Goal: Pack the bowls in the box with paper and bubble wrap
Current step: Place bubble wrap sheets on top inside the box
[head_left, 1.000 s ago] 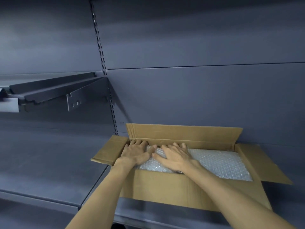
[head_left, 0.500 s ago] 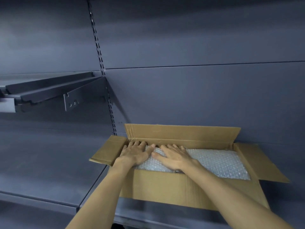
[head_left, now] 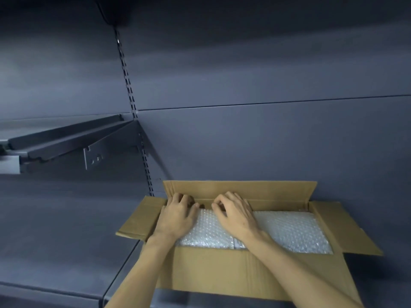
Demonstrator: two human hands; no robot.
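Observation:
An open cardboard box [head_left: 244,274] stands on a dark grey shelf, its four flaps folded outward. A sheet of clear bubble wrap [head_left: 293,232] covers the whole inside of the box; no bowls or paper show beneath it. My left hand [head_left: 178,216] rests on the wrap at the box's far left corner. My right hand [head_left: 235,214] lies just beside it, nearer the middle. The fingers of both hands are bent, their tips pushing down on the wrap's far edge against the back wall of the box. Neither hand holds anything.
The box sits against the shelving's grey back panel [head_left: 266,141]. Bare shelf surface [head_left: 66,241] stretches to the left. A bracketed shelf [head_left: 66,141] juts out higher up on the left, beside a slotted upright [head_left: 131,103]. The shelf's front edge runs under my forearms.
Both hands lay flat on the wrap before; now they have slid to its far edge and the fingers have curled down. The camera has tilted slightly.

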